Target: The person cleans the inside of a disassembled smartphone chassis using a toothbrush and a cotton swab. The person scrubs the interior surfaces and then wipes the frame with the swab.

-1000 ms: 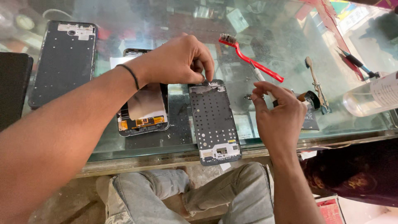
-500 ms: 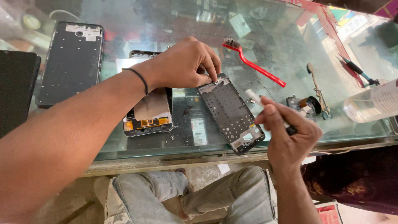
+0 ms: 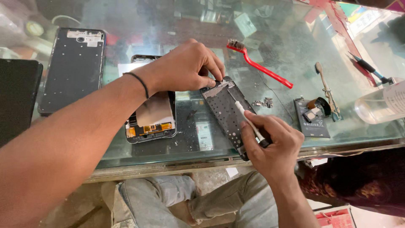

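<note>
I see my left hand (image 3: 187, 67) reaching in from the left, its fingertips pinched onto the far end of the dark phone frame (image 3: 230, 114), which lies tilted on the glass counter (image 3: 295, 50) near the middle, its near end at the counter's near edge. My right hand (image 3: 270, 145) sits at the near end of that frame, fingers closed around a thin white-shafted screwdriver (image 3: 247, 118) whose tip points to the frame's far part. Just left of the frame lies an open phone body (image 3: 152, 116) with orange flex parts showing. Farther left rests a second dark frame (image 3: 74, 69). Right of my hands, a small pile of screws (image 3: 263, 102) lies on the glass, a red-handled brush (image 3: 259, 65) sits beyond it, and a flat black battery (image 3: 312, 118) lies farther right.
</note>
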